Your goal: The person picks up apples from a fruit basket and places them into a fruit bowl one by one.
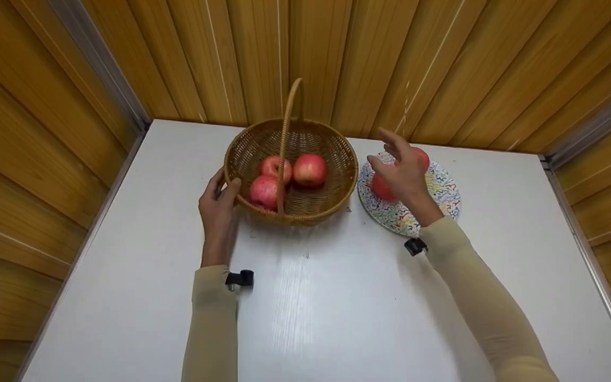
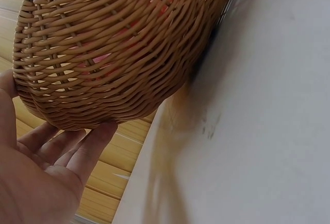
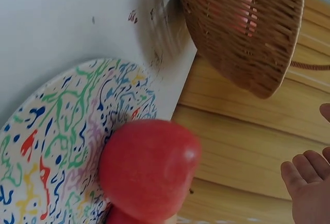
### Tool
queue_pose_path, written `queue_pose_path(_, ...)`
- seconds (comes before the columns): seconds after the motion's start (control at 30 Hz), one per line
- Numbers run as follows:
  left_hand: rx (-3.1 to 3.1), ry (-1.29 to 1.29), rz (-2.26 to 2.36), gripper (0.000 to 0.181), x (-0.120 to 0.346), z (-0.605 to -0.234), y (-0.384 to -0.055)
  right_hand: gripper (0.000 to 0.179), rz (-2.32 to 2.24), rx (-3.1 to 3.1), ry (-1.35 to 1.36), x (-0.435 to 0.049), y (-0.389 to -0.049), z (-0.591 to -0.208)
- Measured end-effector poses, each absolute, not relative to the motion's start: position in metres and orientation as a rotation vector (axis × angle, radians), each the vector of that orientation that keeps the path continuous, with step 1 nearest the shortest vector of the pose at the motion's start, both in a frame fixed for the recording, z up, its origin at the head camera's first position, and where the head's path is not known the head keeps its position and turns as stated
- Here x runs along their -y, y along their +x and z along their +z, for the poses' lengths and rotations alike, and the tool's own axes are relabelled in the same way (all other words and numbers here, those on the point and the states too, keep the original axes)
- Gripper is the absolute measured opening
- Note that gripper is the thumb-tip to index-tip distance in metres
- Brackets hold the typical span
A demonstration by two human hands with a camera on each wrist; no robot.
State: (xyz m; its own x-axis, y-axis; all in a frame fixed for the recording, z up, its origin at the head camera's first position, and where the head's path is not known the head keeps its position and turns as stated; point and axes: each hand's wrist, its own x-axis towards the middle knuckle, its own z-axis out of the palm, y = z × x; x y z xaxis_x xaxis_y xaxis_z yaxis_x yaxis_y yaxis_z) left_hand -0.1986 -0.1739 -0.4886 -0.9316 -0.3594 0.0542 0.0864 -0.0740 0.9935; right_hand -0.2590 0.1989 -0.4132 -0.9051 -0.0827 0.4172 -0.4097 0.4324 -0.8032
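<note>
A round wicker basket [image 1: 311, 217] with a tall arched handle [image 1: 286, 124] stands on the table and has three red apples [image 1: 310, 170] in it. At its left side my left hand [image 1: 217, 204] grips the rim, thumb over the edge and fingers [image 2: 93, 149] against the outer weave. My right hand [image 1: 403, 172] is raised above a colourful speckled plate [image 1: 446, 199], fingers spread and nothing held. Two red apples lie on that plate; the hand partly hides them in the head view. One apple [image 3: 149, 170] shows large in the right wrist view, overlapping another [image 3: 121, 216].
The white table [image 1: 295, 307] carries the basket and the plate side by side near its back edge. Wood-panelled walls [image 1: 316, 53] rise behind and on both sides. Black wrist mounts [image 1: 240, 278] sit at both sleeves.
</note>
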Motion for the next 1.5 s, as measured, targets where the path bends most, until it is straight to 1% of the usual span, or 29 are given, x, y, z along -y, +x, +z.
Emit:
queue_pose_path(0.23, 1.884, 0.285, -2.084, 0.053, 0.173, -0.488, -0.199, 0.059, 1.416, 2.364, 0.636, -0.179, -0.259, -0.415)
queue_pose_path(0.43, 1.88, 0.296, -2.098, 0.051, 0.174, -0.487, -0.199, 0.058, 1.403, 2.366, 0.725, -0.163, -0.261, -0.419)
queue_pose_path(0.9, 1.909, 0.294, -2.081, 0.054, 0.174, -0.486, -0.199, 0.055, 1.235, 2.555, 0.857, -0.139, -0.265, -0.426)
queue_pose_path(1.03, 1.913, 0.317, -2.087, 0.054, 0.174, -0.486, -0.199, 0.051, 1.154, 2.64, 0.915, -0.133, -0.268, -0.425)
queue_pose_path(1.2, 1.868, 0.27, -2.123, 0.054, 0.174, -0.483, -0.198, 0.046, 1.112, 2.685, 0.959, -0.127, -0.271, -0.423)
queue_pose_path(1.33, 1.854, 0.249, -2.13, 0.054, 0.173, -0.483, -0.198, 0.047, 1.073, 2.758, 0.968, -0.123, -0.275, -0.422)
queue_pose_path(1.5, 1.877, 0.237, -2.083, 0.053, 0.173, -0.487, -0.199, 0.052, 0.974, 2.897, 1.0, -0.12, -0.282, -0.421)
